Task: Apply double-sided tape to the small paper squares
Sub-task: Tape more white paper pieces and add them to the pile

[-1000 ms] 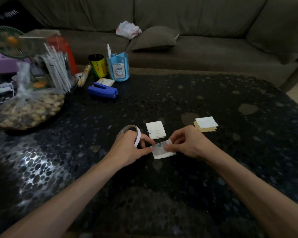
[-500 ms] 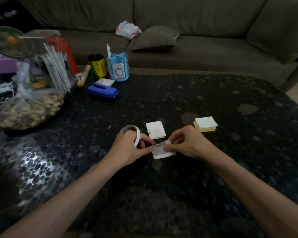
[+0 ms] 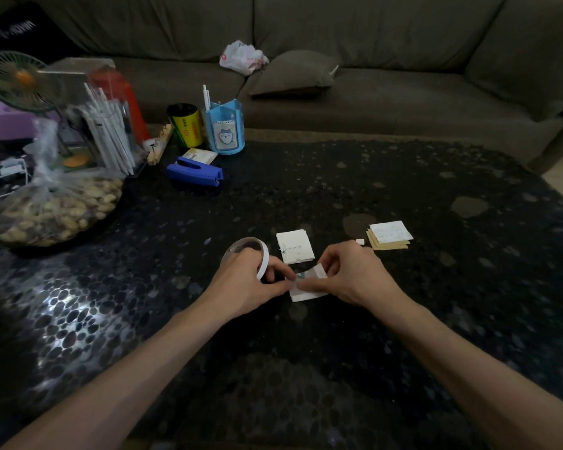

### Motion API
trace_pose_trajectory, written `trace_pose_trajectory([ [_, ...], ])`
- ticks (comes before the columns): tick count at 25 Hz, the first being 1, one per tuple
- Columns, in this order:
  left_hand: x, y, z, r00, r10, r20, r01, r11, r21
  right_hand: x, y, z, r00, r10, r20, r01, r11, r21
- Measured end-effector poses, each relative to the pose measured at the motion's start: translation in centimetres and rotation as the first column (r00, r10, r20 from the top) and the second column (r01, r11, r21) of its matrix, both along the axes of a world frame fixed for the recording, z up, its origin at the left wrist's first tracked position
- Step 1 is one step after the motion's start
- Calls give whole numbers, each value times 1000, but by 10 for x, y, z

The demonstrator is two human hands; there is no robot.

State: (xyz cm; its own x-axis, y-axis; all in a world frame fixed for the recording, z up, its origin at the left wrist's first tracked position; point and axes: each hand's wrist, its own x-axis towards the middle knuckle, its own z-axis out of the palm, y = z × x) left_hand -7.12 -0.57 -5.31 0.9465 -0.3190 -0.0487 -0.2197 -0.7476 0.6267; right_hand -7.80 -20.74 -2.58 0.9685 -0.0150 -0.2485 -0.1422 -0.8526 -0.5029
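Note:
My left hand point(image 3: 247, 284) grips a white roll of double-sided tape point(image 3: 259, 254), with its fingers through the ring. A small white paper square point(image 3: 306, 289) lies on the dark table between both hands. My left thumb and my right hand point(image 3: 351, 274) meet on it, the right fingers curled and pinching at its top side, where a strip of tape seems to run. Another white paper square point(image 3: 294, 246) lies just behind. A small stack of yellowish and white squares point(image 3: 390, 236) sits to the right, with a tiny white scrap point(image 3: 359, 241) beside it.
At the back left stand a blue stapler point(image 3: 195, 173), a blue pen holder point(image 3: 224, 128), a yellow-black can point(image 3: 184, 125), a bag of nuts point(image 3: 52, 209), a small fan point(image 3: 18, 81) and a clear box with white sticks point(image 3: 108, 134). A sofa point(image 3: 371, 76) runs behind the pebble-patterned table point(image 3: 403, 303).
My right fingers have shifted a little upward on the paper square and lifted its far edge slightly. The left hand and the tape roll have stayed almost still.

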Motion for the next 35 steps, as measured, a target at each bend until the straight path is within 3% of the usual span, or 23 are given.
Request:
trace_pose_trajectory([
  [3,-1,-1,1,1000,4,-10,-3,1000,19,-3,6,-1,999,-26,29,27,999,-23],
  [9,-1,-3,1,998,32,-45,-31,999,38,9,-10,5,995,-75,-68,79,994,71],
  [17,-6,-7,0,997,81,4,-81,997,18,7,-17,10,978,173,-121,-169,985,39],
  [25,-7,-12,0,999,51,-6,-51,999,2,8,-21,2,968,240,-68,-239,971,25],
  [30,-6,-10,1,997,42,-63,-47,996,-82,7,-26,-4,975,220,36,-223,956,191],
  [35,-4,-8,8,967,114,-229,-197,902,-383,5,-20,-4,977,79,199,-171,846,504],
])
